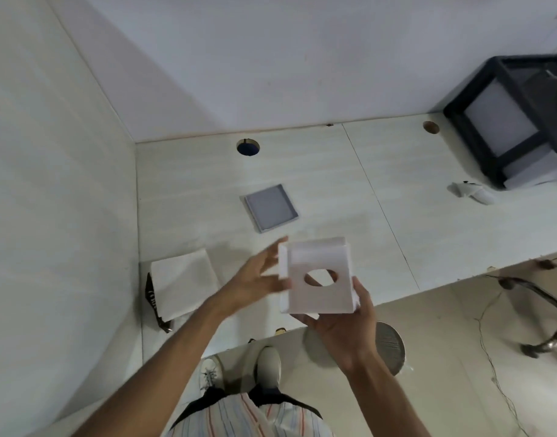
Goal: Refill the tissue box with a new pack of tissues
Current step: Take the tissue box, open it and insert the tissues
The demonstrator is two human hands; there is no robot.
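Note:
A white tissue box (318, 294) with a round hole in its face is held up over the front of the desk. My right hand (343, 326) grips it from below at its near right corner. At the box's left side is my left hand (255, 275), blurred, fingers spread; whether it touches the box I cannot tell. A pack of white tissues (184, 285) lies on the desk at the left, next to the side wall. A flat grey lid or base panel (270, 207) lies farther back on the desk.
The pale desk (349, 184) has two cable holes (248, 147) near the back wall. A black-framed cube-shaped machine (510, 121) stands at the back right, a small white object (471, 192) in front of it. A chair base (542, 310) and my shoes (269, 364) are below.

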